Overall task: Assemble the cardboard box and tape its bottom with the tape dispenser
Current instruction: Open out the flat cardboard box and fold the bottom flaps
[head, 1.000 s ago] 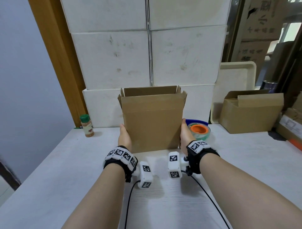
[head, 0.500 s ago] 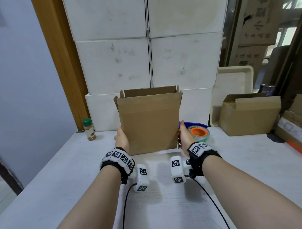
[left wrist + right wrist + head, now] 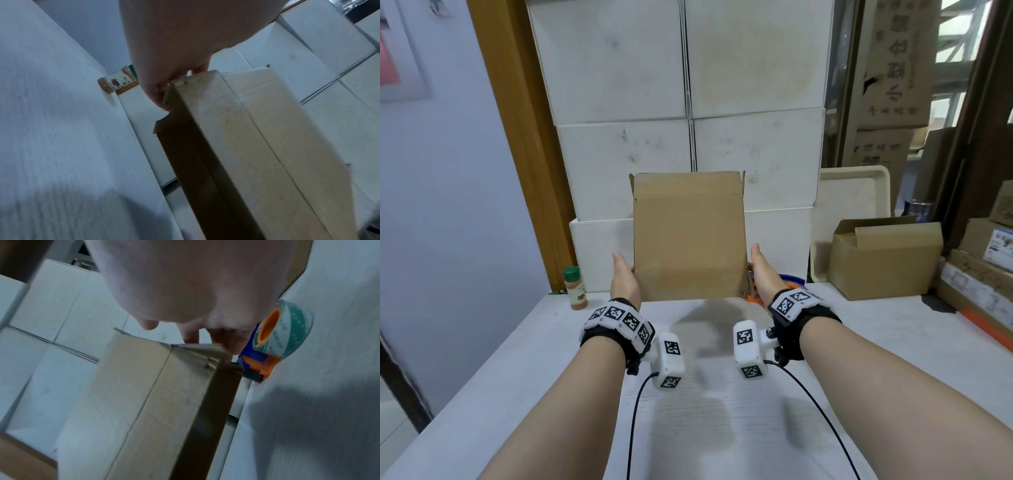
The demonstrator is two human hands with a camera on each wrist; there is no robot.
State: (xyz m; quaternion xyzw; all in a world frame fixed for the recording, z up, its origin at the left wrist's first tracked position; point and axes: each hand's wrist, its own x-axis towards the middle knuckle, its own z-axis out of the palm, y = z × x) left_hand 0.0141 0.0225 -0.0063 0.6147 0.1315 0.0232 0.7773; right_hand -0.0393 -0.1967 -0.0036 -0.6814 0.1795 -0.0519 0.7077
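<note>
The brown cardboard box (image 3: pixel 688 236) hangs a little above the white table (image 3: pixel 705 428), its shadow on the tabletop below. My left hand (image 3: pixel 625 281) grips its lower left side and my right hand (image 3: pixel 763 274) its lower right side, thumbs pointing up. In the left wrist view the fingers (image 3: pixel 162 91) curl at the box's (image 3: pixel 257 146) lower corner. The right wrist view shows fingertips (image 3: pixel 232 344) on the box's (image 3: pixel 144 394) creased bottom edge. The blue and orange tape dispenser (image 3: pixel 281 335) lies on the table just right of the box, mostly hidden behind my right hand (image 3: pixel 792 279).
A stack of white foam boxes (image 3: pixel 688 102) stands right behind the box. A green-capped spice bottle (image 3: pixel 575 289) stands at the back left. At the back right are a second cardboard box (image 3: pixel 883 260), a cream tray (image 3: pixel 849 219) and several packages (image 3: pixel 979 284).
Both hands have lifted the box off the table and tipped it, so its open top no longer shows. The tape dispenser is now mostly hidden behind my right hand.
</note>
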